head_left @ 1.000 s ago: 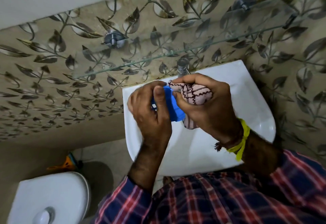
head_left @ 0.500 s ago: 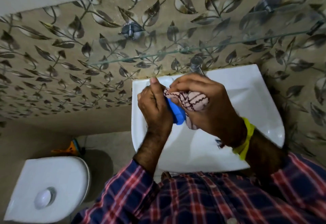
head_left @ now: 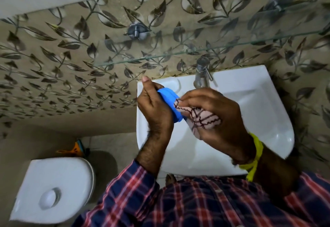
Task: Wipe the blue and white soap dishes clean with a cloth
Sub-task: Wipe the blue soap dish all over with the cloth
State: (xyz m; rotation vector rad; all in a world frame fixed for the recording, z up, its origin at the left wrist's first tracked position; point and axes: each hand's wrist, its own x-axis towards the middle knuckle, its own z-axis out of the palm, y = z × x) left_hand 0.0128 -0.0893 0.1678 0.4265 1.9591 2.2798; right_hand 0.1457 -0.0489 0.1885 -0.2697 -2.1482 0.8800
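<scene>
My left hand point(head_left: 154, 109) keeps its grip on the blue soap dish point(head_left: 170, 102) above the washbasin point(head_left: 264, 105). My right hand point(head_left: 212, 114), clutching the bunched checked cloth point(head_left: 201, 119), has slid from the dish's top edge down its face, so I judge blue nearly wiped; no white dish in view.

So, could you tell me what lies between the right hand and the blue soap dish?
In the head view, only the bunched cloth.
</scene>
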